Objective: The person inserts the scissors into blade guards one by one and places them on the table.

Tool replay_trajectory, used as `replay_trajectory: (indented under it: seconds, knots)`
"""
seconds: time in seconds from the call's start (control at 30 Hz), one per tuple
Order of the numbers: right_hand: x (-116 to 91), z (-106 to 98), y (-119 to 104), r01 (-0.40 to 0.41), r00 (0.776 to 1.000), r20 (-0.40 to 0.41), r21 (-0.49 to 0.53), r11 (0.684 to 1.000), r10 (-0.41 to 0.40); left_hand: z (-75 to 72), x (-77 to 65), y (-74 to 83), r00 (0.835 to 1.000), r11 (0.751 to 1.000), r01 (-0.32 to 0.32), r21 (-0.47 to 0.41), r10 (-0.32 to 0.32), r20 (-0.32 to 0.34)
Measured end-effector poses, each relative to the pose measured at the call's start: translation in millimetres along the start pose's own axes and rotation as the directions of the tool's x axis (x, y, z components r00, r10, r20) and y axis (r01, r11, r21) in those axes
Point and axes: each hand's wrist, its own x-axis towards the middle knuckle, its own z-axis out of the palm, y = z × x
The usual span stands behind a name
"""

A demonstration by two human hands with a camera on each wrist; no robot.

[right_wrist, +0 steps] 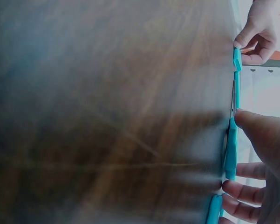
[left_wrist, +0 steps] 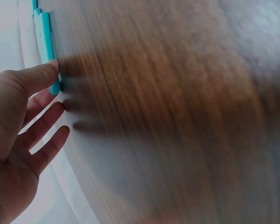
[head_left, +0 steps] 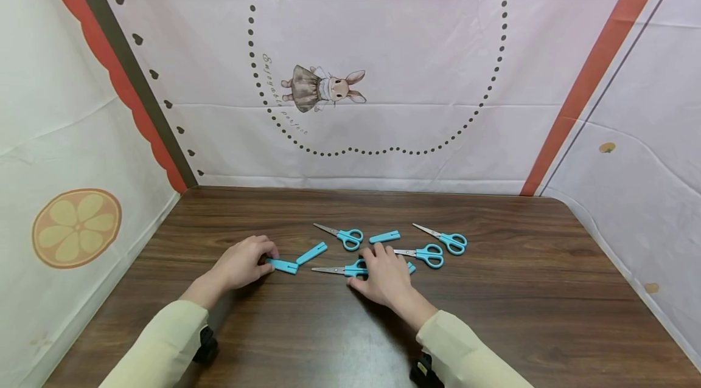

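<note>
My left hand [head_left: 243,263] pinches the end of a turquoise scissors cover [head_left: 285,266] lying on the table, thumb on the near side in the left wrist view. A second cover [head_left: 312,253] lies slanted at its tip. Over the handle of a pair of turquoise scissors [head_left: 350,269] is my right hand [head_left: 386,275], which holds it between thumb and fingers. The blades point left toward the covers, and the palm hides part of the handle loops. Another cover [head_left: 411,267] shows partly beyond the right hand's fingers.
Behind the hands lie scissors [head_left: 341,234] and a cover [head_left: 385,236]. Two more scissors, one [head_left: 420,253] beside the right fingers and one [head_left: 445,238] farther back, lie on the right. The wooden table [head_left: 520,291] meets printed cloth walls [head_left: 438,59] at its back and sides.
</note>
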Motion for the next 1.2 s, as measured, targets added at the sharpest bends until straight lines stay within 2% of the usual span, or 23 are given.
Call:
replay_trajectory:
  seconds: [0.43, 0.77, 1.2]
  knots:
    - [4, 2, -1, -0.003, 1.0, 0.022, -0.064, 0.998, 0.004, -2.4, -5.7, -2.5, 1.0, 1.0, -0.001, 0.03, 0.001, 0.015]
    - [4, 1, -5, -0.023, 0.999, 0.022, -0.067, 0.998, 0.024, -4.3, -11.2, -0.8, 1.0, 1.0, -0.009, 0.03, 0.009, 0.012]
    - [3, 1, -7, -0.055, 0.998, 0.02, -0.046, 0.997, 0.055, -4.7, -15.1, 2.3, 1.0, 0.999, 0.011, 0.05, -0.011, 0.004]
